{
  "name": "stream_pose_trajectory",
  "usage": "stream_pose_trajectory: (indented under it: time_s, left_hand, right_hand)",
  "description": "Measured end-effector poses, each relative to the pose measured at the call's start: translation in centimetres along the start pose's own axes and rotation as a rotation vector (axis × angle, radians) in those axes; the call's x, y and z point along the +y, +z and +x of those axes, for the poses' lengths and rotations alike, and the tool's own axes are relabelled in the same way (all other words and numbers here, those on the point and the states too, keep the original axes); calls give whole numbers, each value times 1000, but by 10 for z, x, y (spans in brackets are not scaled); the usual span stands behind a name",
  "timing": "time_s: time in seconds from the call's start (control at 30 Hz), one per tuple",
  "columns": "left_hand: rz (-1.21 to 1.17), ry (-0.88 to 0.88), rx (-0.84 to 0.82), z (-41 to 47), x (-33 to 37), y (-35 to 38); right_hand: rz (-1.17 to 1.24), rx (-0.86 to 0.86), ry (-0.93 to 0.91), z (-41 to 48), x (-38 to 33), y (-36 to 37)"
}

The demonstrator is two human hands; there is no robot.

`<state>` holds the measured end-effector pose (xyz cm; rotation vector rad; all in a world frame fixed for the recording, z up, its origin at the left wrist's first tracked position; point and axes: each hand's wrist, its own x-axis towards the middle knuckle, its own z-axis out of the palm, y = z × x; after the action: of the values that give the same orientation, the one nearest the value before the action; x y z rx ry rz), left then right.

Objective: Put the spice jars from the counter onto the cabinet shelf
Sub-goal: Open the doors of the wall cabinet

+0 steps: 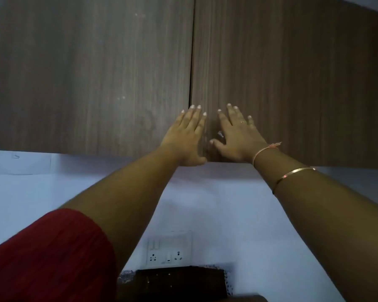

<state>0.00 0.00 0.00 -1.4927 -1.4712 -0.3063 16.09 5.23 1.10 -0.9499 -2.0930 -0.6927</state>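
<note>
both hands flat on the closed cabinet doors, fingers spread: left hand (184,136) on the left door (92,73), right hand (238,136) on the right door (292,79)

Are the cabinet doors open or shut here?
Shut. The doors meet flush at a thin seam; left hand and right hand lie flat on them.

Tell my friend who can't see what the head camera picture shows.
The left hand and the right hand lie flat, fingers straight, on two closed brown cabinet doors, beside the gap between them. Below are a pale wall and a wall socket. No spice jars show.
</note>
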Motion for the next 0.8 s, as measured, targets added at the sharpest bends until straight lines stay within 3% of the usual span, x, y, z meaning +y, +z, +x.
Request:
stream_pose_trajectory:
  time_s: [0.23,0.5,0.8]
  left_hand:
    - [161,-74,-60,18,24,36]
    - [252,-188,63,28,40,60]
    - [219,-254,46,27,49,61]
  right_hand:
    - [-22,-201,-67,1,35,48]
    - [-95,45,-132,17,44,91]
    - [-65,170,-158,22,44,105]
